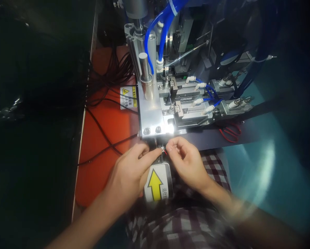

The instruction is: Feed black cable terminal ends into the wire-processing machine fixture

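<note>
My left hand (130, 173) and my right hand (187, 160) meet in front of a metal machine (155, 110). Both pinch a tiny part with thin red and black wires (163, 150) between thumb and forefinger. The part sits just below the machine's bright front edge (170, 129), above a white label with a yellow arrow (158, 182). The other fingers of both hands are curled in.
Blue air hoses (160, 31) and steel cylinders (144, 69) rise from the machine. Black cables (105, 135) cross an orange mat (110, 121) at the left, beside a yellow warning sticker (128, 97). Red wires (231, 133) lie at the right. Checked cloth (186, 214) covers my lap.
</note>
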Action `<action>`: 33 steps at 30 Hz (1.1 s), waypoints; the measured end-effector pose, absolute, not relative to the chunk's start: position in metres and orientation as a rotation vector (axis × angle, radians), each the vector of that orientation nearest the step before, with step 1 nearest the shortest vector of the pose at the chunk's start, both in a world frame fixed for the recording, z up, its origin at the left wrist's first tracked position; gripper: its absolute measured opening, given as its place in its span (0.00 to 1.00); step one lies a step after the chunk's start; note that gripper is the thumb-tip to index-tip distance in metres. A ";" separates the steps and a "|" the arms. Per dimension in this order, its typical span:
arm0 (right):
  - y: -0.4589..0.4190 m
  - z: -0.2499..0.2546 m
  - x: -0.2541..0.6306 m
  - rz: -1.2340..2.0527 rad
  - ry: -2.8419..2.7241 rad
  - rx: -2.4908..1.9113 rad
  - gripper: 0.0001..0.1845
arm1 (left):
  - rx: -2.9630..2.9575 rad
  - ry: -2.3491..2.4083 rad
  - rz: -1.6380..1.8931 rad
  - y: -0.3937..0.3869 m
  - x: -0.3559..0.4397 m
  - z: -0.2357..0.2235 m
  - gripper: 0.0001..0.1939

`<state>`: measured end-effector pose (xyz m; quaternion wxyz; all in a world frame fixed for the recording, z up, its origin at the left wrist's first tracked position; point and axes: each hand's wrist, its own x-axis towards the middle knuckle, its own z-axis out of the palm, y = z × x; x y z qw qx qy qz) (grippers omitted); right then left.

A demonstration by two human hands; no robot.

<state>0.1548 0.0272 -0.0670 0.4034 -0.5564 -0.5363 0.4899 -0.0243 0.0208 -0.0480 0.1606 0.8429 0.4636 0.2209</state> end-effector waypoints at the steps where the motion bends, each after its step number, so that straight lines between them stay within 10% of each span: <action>1: 0.027 -0.067 0.155 1.235 -1.356 -1.406 0.05 | 2.405 1.327 0.624 0.021 -0.024 -0.048 0.17; 33: 0.020 -0.057 0.161 1.629 -0.883 -1.513 0.12 | 2.366 1.333 0.565 0.023 -0.023 -0.045 0.17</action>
